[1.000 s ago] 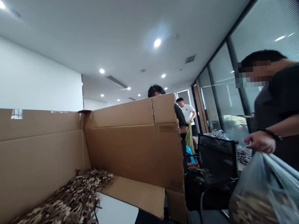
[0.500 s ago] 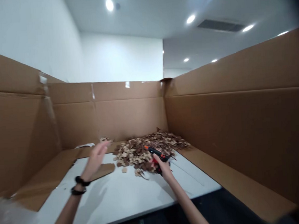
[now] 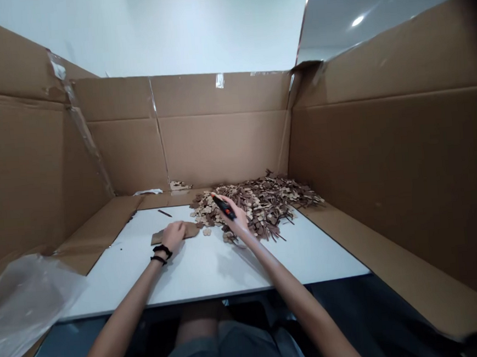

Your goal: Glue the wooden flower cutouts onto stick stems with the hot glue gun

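Observation:
My right hand (image 3: pixel 238 216) is wrapped around a black glue gun (image 3: pixel 224 207) with an orange tip, raised over the near edge of a heap of small wooden pieces (image 3: pixel 260 201). The tip points away from me and to the left. On the left, my left hand (image 3: pixel 174 236) has its fingers curled down over a flat brown cardboard piece (image 3: pixel 191 230), which lies on the white board (image 3: pixel 188 276). Part of that piece is hidden beneath the hand. One pale flower-shaped piece (image 3: pixel 207 232) rests between the hands.
Tall cardboard walls (image 3: pixel 223 141) stand at the back and both sides. A crumpled clear plastic bag (image 3: pixel 29 305) lies at the left edge. A thin dark strip (image 3: pixel 164 213) is on the board, and a white scrap (image 3: pixel 147 192) sits behind it.
My left hand has come down from the air onto the cardboard piece. The glue gun in my right hand has turned and its tip now points more forward. The view has tilted down.

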Motion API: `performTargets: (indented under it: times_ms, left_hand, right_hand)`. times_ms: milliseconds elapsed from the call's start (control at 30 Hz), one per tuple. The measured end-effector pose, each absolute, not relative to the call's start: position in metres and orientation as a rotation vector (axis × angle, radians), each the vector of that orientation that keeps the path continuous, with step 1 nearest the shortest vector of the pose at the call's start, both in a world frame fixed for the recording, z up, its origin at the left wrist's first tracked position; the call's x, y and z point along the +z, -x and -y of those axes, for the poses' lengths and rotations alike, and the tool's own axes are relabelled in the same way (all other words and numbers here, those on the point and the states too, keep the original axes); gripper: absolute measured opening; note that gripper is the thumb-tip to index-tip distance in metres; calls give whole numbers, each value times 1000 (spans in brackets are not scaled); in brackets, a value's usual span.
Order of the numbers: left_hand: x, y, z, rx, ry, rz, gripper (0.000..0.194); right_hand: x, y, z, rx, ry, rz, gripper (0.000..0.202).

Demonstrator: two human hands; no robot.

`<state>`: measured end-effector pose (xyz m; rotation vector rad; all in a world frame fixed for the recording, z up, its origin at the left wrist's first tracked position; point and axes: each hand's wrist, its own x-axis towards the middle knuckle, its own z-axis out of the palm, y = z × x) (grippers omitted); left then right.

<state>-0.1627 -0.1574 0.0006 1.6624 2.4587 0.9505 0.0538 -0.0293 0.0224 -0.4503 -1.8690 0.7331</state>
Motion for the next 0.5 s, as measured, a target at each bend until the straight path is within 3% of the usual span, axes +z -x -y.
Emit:
performTargets:
  times_ms: [133, 233, 333, 500]
  left_hand:
    - [16, 145, 142, 1721, -1787, -2148, 39]
    - [23, 128, 136, 1687, -2158, -2067, 42]
    - [28, 123, 131, 1542, -2309, -2203, 30]
    - [40, 122, 125, 1815, -2161, -2257, 21]
  right_hand:
    - [14, -48, 40, 379, 309, 2187, 56]
    - [10, -51, 42, 299, 351, 2296, 59]
    - [8, -53, 39, 313, 359, 2313, 61]
    - [5, -52, 38, 375, 486, 2286, 71]
